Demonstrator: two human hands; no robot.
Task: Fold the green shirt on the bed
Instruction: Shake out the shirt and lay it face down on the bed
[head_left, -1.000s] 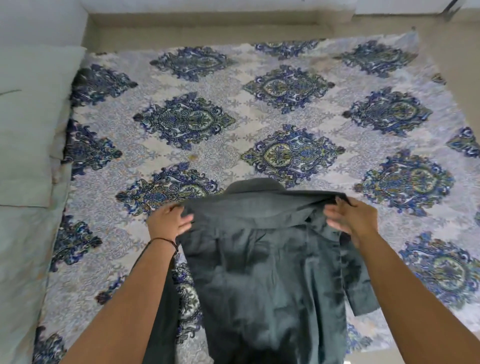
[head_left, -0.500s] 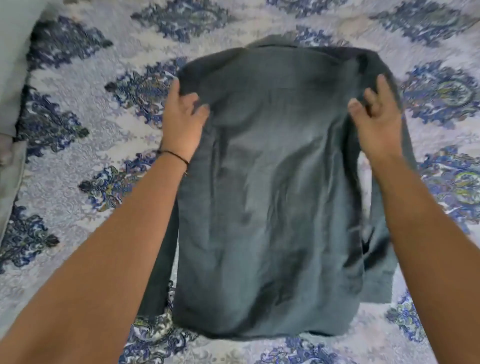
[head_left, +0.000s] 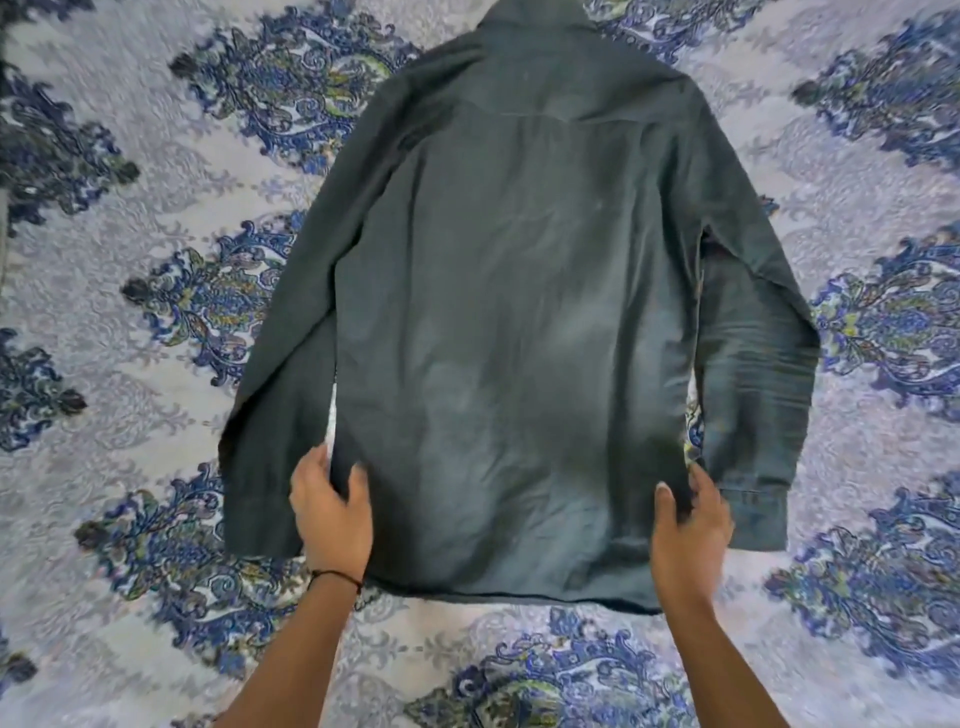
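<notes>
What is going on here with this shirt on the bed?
A person has a green shirt spread back-up on the bed, with the collar at the far end. The left hand grips its left edge near the hem, and the right hand grips the right edge. Both sleeves lie alongside the body. No fold is made yet.

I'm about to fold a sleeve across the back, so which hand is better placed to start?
Probably the left hand: it grips the green shirt at its side edge with the left sleeve lying straight alongside it. The right hand grips too, but the right sleeve bows outward, wrinkled.
</notes>
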